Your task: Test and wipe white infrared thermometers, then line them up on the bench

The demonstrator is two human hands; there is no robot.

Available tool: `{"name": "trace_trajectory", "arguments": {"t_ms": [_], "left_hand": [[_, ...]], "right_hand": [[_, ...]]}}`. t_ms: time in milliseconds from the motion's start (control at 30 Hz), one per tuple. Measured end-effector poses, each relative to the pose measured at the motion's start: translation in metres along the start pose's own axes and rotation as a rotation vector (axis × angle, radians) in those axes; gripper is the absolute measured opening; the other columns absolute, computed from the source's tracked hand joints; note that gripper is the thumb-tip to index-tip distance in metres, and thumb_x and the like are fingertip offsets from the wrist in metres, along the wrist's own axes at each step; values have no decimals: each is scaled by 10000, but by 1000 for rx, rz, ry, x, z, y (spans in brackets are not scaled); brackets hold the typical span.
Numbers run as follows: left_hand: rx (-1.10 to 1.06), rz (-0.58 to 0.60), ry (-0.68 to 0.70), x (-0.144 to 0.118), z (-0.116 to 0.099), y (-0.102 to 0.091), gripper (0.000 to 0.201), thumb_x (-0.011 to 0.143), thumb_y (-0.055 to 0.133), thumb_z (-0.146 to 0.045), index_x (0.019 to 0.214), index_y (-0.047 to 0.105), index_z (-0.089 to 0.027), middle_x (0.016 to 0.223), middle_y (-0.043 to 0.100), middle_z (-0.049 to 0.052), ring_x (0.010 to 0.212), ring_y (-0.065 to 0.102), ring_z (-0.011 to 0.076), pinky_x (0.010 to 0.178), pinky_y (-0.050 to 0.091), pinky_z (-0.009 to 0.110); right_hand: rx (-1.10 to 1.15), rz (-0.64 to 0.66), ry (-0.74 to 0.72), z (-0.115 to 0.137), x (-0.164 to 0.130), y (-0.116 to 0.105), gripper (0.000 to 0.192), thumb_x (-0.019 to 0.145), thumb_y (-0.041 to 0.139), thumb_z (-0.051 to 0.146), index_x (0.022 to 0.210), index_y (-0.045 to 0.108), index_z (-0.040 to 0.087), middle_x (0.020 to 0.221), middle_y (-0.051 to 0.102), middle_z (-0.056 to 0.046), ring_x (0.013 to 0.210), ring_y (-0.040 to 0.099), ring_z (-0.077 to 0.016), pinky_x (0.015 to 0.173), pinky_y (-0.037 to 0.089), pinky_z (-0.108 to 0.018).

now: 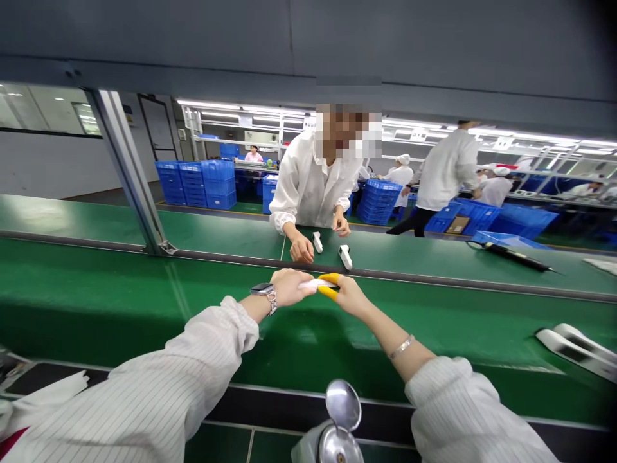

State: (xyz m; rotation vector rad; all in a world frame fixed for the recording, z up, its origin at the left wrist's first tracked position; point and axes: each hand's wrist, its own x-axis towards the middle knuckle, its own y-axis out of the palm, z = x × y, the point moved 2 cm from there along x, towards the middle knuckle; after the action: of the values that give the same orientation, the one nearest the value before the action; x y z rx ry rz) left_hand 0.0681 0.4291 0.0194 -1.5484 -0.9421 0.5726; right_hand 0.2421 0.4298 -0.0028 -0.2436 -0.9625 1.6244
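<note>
Nearest the camera stood a polished metal cap [342, 404] on a grey fixture at the bench edge, between the two white striped sleeves. Beyond it, over the green conveyor belt [96, 289], both hands met. The left hand [288, 287], with a wristwatch [265, 292] at the wrist, was closed around one end of a small white plastic part [315, 283]. The right hand [350, 294] pinched the other end between thumb and forefinger, both of which wore yellow finger cots [328, 285]. The part was held clear of the belt, roughly level, spanning the two grips.

Across the belt a co-worker's hand [301, 249] rested on the far lane beside two white handheld units [345, 256]. Two larger white housings [576, 348] lay on the near lane at the right edge, and a black-handled tool [515, 256] lay on the far lane.

Assessed risks: the grip was fingertip only on the right, and the cots looked smooth, so the part could slip and drop onto the belt. In that event it would likely be carried off if the belt were running. The arms were stretched well forward, which reduced control. Opposed pulling by both hands could bend a thin part. How much of the part lay inside the left fist could not be determined.
</note>
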Motion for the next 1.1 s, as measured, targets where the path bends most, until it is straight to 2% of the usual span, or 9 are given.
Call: {"name": "trace_trajectory", "arguments": {"t_ms": [367,633,800,933,1100], "left_hand": [[16,-34,67,0,6,3,333,865,483,-415,1083,556,-174,1038,603,68,919,583,201,826,467,430],[-11,-114,179,-5,5,2,326,870,495,-357,1147,522,-188,1135,569,81,988,562,215,861,455,448],[-48,-151,228,-7,4,2,369,867,503,-339,1211,481,-207,1189,550,85,1040,545,230,891,439,464],[-85,-181,236,-6,4,4,381,857,521,-345,1212,484,-210,1182,555,84,1030,552,227,872,457,451],[-141,-342,103,-1,15,0,352,844,538,-355,1150,517,-183,1158,555,91,1018,549,229,853,466,451]], "right_hand": [[1,-59,-36,-6,-1,7,274,755,616,281,1004,645,171,973,698,-87,865,656,-227,809,511,-368],[-55,-119,-147,-7,-6,6,277,769,616,282,1026,643,181,1021,660,-89,925,612,-229,868,463,-371],[-74,-125,-159,-9,-9,4,285,769,614,291,1038,648,205,1047,643,-91,952,597,-249,881,450,-397],[-49,-96,-129,-8,-9,5,310,767,610,281,1069,635,214,1097,632,-86,1007,583,-257,919,429,-399],[22,-64,46,-14,2,13,287,819,577,292,1082,598,178,1061,648,-78,977,599,-222,899,445,-385]]}}
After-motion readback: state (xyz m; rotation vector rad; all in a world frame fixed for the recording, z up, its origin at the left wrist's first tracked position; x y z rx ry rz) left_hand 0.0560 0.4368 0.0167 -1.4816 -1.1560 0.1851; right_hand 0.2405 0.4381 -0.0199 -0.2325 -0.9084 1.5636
